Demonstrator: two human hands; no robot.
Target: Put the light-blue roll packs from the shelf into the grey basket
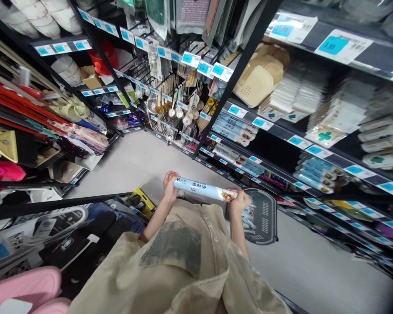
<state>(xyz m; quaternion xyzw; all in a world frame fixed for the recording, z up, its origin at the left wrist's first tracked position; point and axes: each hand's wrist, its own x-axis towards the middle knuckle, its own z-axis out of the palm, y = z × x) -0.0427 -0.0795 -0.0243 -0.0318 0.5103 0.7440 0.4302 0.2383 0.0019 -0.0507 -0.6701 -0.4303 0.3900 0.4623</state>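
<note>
I hold a light blue roll of food bags (203, 189) level in front of my chest, label facing up with the number 100 on it. My left hand (170, 185) is closed around its left end. At the other end my right hand (239, 201) is wrapped round the part printed with a fruit picture. Below my right hand a dark plastic shopping basket (265, 218) sits on the floor with several similar blue packs in it. My beige shirt fills the lower middle of the view.
Black shelves (249, 48) with blue price tags line the right side, carrying rolls, paper packs and wooden boards. Utensils hang on the rack (177, 104) ahead. Bowls, red poles and slippers fill the left shelves. Grey floor (131, 161) runs between.
</note>
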